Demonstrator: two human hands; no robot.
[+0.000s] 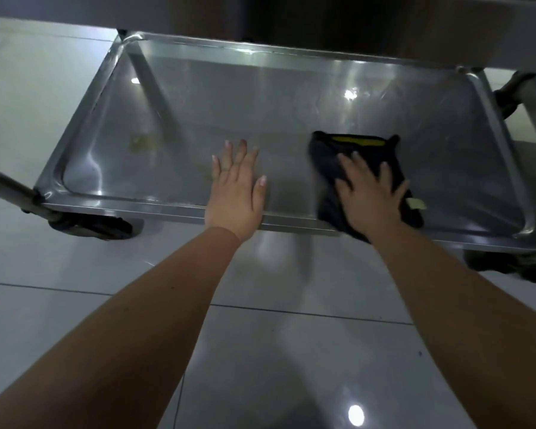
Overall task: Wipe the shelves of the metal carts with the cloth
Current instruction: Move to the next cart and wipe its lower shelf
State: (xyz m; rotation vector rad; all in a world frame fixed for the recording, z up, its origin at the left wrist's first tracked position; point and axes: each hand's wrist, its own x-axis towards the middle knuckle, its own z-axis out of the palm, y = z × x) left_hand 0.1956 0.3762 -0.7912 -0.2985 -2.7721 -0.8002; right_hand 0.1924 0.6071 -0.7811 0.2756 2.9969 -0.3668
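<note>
A glossy pale tiled floor filled most of the view, seen from above by a person looking down at their own arms. On it stood a metal cart, of which the low shelf was plain: a wide, shallow steel tray with a raised rim and rounded corners, mirroring the ceiling lights. A darker surface crossed the top of the view above it. A steel tube slanted in from the left edge to the shelf's near left corner.

Two bare forearms reached forward from the bottom of the view. A dark cloth lay crumpled on the right half of the shelf, its near end draped over the front rim. The right hand pressed down on the cloth, fingers spread and fairly straight, not curled round it. The left hand lay flat near the middle of the shelf, palm down across the front rim, fingers straight and relaxed, holding nothing.

Black caster wheels showed under the near left corner and the near right corner. A faint yellowish smudge marked the shelf's left part. The cloth had a yellow stripe along its far edge and a small pale tag on its right side.
</note>
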